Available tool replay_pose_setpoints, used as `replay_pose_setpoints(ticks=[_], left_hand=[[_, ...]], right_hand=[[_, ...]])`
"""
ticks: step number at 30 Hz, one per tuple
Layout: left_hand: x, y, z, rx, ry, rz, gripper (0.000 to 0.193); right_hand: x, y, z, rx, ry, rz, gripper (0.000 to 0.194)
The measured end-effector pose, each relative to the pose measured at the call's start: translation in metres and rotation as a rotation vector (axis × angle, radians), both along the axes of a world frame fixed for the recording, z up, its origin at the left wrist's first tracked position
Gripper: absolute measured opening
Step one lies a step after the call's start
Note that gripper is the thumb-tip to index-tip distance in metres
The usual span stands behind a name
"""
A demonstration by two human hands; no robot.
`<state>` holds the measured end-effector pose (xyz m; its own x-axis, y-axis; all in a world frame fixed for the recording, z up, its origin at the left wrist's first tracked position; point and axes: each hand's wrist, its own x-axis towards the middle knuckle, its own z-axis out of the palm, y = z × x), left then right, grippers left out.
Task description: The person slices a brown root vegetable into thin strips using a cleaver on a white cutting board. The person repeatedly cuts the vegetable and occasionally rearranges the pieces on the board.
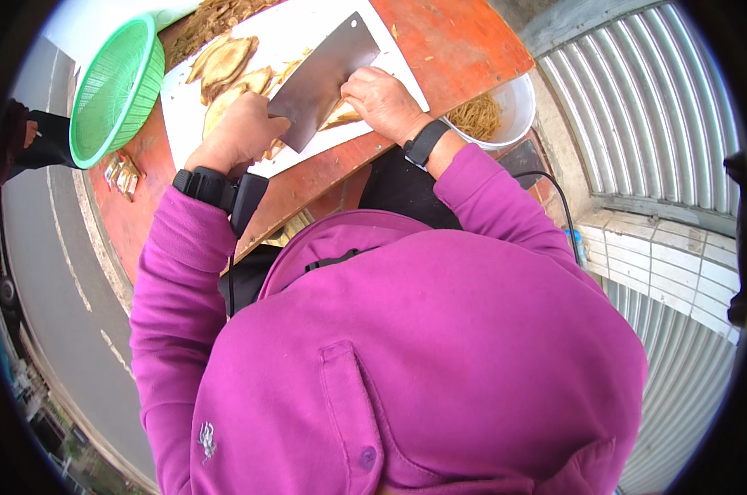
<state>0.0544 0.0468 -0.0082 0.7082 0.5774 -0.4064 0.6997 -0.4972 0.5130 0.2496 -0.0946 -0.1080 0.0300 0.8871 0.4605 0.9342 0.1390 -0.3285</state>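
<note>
My left hand (240,131) grips a wide metal cleaver (327,71) at its near left end, thumb against the blade; the handle is hidden inside the hand. The blade stands slanted over a white cutting board (404,68), its holed corner pointing away from me. On the blade's right side, my right hand (382,102) has its fingers curled over a few tan slices (343,117), fingertips close against the blade. Larger flat slices (225,65) with brown edges, seemingly of a root vegetable, lie on the board beyond my left hand. Small cut pieces lie beside the blade.
A green plastic basket (116,93) tilts at the table's left edge, near small packets (123,176). Brown pieces (206,25) are heaped behind the board. A white bucket (519,111) of thin shreds stands below the orange-red table (466,43). At far left is another person's hand (32,133).
</note>
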Motion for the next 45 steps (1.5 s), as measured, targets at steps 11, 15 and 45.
replay_pose_setpoints(ticks=[11, 15, 45], left_hand=[[-0.035, -0.016, -0.012, 0.336, -0.205, -0.08, 0.024], [-0.032, -0.022, -0.009, 0.381, -0.168, -0.085, 0.024], [-0.036, -0.038, 0.042, 0.334, -0.003, -0.308, 0.02]], right_hand=[[-0.009, -0.018, 0.025, 0.056, 0.227, -0.133, 0.011], [-0.023, -0.045, 0.029, 0.01, 0.224, -0.204, 0.011], [-0.027, -0.029, -0.01, 0.222, 0.135, -0.039, 0.016]])
